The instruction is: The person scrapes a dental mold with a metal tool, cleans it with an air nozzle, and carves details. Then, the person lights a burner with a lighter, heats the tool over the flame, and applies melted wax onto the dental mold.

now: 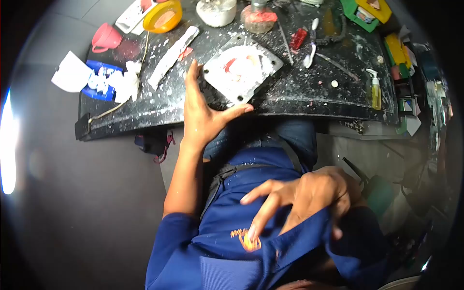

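Observation:
A square metal plate [266, 55] with holes at its corners lies on the black table, bearing a white plaster-like mass [241, 67] with a red patch at its middle. Beside the plate's left edge is my left hand [208, 111], thumb and fingers spread wide around its near-left side. Whether the fingers touch the metal I cannot tell. Close to the camera, my right hand [309, 198] hovers in front of the blue shirt [227, 222], with its index and middle fingers stretched out and apart and nothing seen in it.
On the black table [299, 104] are a pink cup [106, 37], a yellow bowl [163, 16], white bowl [216, 12], glass jar [259, 18], blue tray [100, 79], crumpled white tube [174, 57], red object [298, 37], brushes and a pump bottle [376, 92]. Trays stand at right.

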`<state>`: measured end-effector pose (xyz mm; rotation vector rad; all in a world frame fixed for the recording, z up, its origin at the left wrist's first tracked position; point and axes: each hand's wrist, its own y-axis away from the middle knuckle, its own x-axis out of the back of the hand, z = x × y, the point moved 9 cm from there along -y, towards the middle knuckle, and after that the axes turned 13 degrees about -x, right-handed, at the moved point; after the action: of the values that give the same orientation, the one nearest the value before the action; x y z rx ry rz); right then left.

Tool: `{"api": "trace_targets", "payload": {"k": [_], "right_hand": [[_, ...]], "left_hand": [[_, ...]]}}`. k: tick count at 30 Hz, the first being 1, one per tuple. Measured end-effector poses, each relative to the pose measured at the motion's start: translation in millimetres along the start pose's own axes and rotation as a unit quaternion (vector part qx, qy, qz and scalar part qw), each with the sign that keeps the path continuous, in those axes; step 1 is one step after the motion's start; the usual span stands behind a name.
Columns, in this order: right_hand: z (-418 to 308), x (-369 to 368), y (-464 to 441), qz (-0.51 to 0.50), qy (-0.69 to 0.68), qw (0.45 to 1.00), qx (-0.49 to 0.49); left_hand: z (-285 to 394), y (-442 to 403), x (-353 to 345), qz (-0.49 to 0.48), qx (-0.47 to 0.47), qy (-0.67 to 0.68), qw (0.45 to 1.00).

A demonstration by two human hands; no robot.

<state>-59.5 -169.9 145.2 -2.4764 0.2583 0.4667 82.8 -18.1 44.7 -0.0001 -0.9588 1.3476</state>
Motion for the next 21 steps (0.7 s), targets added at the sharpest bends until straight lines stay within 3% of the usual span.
{"api": "trace_targets", "payload": {"k": [2, 4, 5, 7, 8, 9, 10, 11, 13, 14, 16, 18, 20, 21], "right_hand": [[5, 4, 21, 0.008, 0.222, 0.966, -0.13], [17, 34, 71, 0.184, 0.319, 0.895, -0.25], [19, 51, 103, 0.287, 0.372, 0.823, -0.32], [32, 75, 190, 0.437, 0.353, 0.671, -0.484], [40, 82, 248, 0.529, 0.308, 0.598, -0.518], [39, 88, 305, 0.574, 0.336, 0.44, -0.603], [41, 91, 350, 0.591, 0.307, 0.351, -0.659], [63, 99, 385, 0.592, 0.307, 0.349, -0.658], [58, 99, 452, 0.846, 0.327, 0.318, -0.276], [60, 106, 465, 0.847, 0.326, 0.318, -0.275], [76, 133, 468, 0.834, 0.189, 0.466, -0.228], [65, 128, 462, 0.836, 0.231, 0.444, -0.224], [45, 122, 458, 0.84, 0.294, 0.387, -0.24], [41, 121, 460, 0.839, 0.297, 0.389, -0.238]], "left_hand": [[3, 2, -2, -0.032, 0.01, -0.042, 0.999], [13, -2, -4, -0.052, -0.02, -0.077, 0.995], [16, -3, -3, -0.052, -0.026, -0.076, 0.995], [27, -6, -6, -0.058, -0.07, -0.141, 0.986], [30, -10, -7, -0.057, -0.065, -0.143, 0.986], [31, -11, -10, -0.059, -0.067, -0.141, 0.986], [30, -13, -11, -0.053, -0.06, -0.14, 0.987], [30, -15, -12, -0.046, -0.052, -0.14, 0.988], [31, -20, -15, -0.038, -0.037, -0.122, 0.991], [30, -23, -16, -0.031, -0.028, -0.113, 0.993], [33, -28, -14, -0.024, -0.022, -0.107, 0.994], [40, -34, -17, -0.088, -0.046, -0.209, 0.973], [42, -40, -18, -0.105, -0.051, -0.215, 0.97], [42, -40, -21, -0.124, -0.052, -0.219, 0.966]]}}
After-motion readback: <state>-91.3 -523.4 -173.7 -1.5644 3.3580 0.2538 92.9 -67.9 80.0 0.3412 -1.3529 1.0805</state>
